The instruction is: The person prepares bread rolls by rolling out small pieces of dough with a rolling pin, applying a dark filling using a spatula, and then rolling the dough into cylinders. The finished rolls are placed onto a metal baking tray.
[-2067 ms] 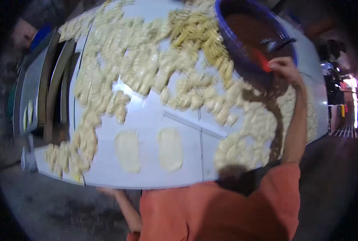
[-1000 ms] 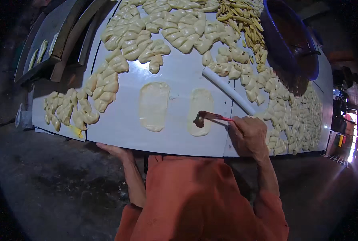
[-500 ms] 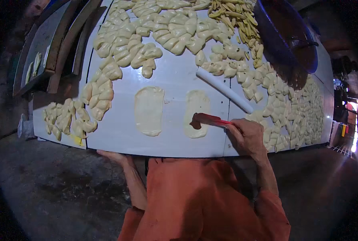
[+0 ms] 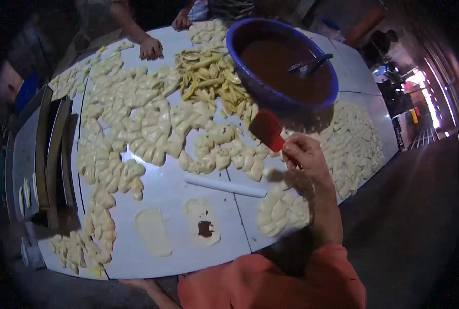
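Observation:
My right hand (image 4: 304, 157) grips the handle of a red spatula (image 4: 265, 129), its brown-coated blade raised just below a blue oval tub (image 4: 332, 87) of brown filling with a dark utensil in it. Below lie two flattened dough ovals (image 4: 152, 234), the right one (image 4: 198, 208) bearing a brown blob (image 4: 205, 229). A white rod (image 4: 224, 188) rests above them on the white table (image 4: 178, 262). My left hand (image 4: 133, 283) is low at the near table edge, mostly hidden, its fingers unclear.
Clustered dough pieces (image 4: 152, 129) cover much of the table, with yellow sliced pieces (image 4: 209, 77) beside the tub. Stacked trays (image 4: 44, 154) stand at the left. Another person's hand (image 4: 151, 47) is on the far edge, a second hand (image 4: 182, 20) nearby. A bright opening lies at the right.
The red spatula has lifted off the right dough oval toward the tub, leaving a brown blob behind. The view has shifted, bringing other people's hands into sight at the top.

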A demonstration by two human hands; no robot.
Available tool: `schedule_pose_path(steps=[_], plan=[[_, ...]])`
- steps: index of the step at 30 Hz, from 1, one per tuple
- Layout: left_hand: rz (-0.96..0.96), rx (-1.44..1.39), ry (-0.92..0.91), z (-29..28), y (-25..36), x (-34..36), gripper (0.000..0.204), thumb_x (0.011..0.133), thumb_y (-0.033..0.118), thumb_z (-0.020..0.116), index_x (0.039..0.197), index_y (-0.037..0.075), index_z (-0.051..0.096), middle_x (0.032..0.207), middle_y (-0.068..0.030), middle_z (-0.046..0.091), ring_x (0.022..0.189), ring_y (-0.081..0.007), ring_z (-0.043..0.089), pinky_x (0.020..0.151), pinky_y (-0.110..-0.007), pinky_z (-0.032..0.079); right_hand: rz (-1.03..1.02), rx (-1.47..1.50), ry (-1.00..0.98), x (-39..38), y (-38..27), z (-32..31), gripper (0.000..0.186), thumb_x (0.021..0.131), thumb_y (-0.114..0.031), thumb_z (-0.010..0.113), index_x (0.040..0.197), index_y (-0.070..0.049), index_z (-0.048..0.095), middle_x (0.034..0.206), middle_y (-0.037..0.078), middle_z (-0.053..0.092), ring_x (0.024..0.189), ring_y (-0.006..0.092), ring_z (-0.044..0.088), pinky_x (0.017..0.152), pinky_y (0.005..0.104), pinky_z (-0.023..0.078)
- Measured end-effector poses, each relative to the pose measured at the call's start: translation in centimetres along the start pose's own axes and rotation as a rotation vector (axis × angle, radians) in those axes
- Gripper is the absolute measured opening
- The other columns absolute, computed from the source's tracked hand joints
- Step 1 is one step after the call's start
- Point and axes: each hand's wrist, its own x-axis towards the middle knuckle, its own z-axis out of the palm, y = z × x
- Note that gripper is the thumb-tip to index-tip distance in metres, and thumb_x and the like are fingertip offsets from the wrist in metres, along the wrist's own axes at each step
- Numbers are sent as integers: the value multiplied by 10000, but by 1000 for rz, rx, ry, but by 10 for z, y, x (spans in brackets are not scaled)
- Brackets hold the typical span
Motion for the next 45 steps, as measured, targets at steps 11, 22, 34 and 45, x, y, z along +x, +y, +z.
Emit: schedule_pose_path(steps=[11, 22, 34, 45], plan=[[39, 108, 10, 20, -7, 19, 575, 1068, 456, 336, 1359, 18, 567, 1414, -148, 553, 1282, -333, 525, 1067, -527, 440, -130, -1301, 26, 180, -28, -99, 278, 907, -287, 701, 1126, -134, 777, 1122, 118, 755, 1034, 344, 712, 887, 456, 554], [9, 76, 45, 21, -18, 25, 572, 1069, 455, 337, 1364, 21, 564, 1434, -142, 542, 1309, -330, 503, 1091, -526, 413, 249, -527, -200, 196, -17, -134, 332, 919, -256, 790, 1102, 21, 771, 729, 15, 666, 596, 75, 535, 549, 283, 434], [35, -140, -8, -16, -38, 36, 568, 1071, 453, 338, 1370, 25, 561, 1456, -136, 531, 1339, -327, 478, 1116, -526, 383, 231, -389, -166, 163, -45, -114, 393, 897, -291, 811, 1150, 3, 748, 691, 15, 638, 521, 51, 512, 470, 220, 375], [-141, -253, 67, 15, 11, -21, 824, 1049, 662, 337, 1574, 27, 335, 1619, -112, 370, 1457, -302, 375, 1198, -439, 324, 69, -527, -526, 46, -38, 62, 266, 906, -228, 768, 1091, -38, 780, 733, 11, 684, 570, 41, 543, 482, 220, 413]])
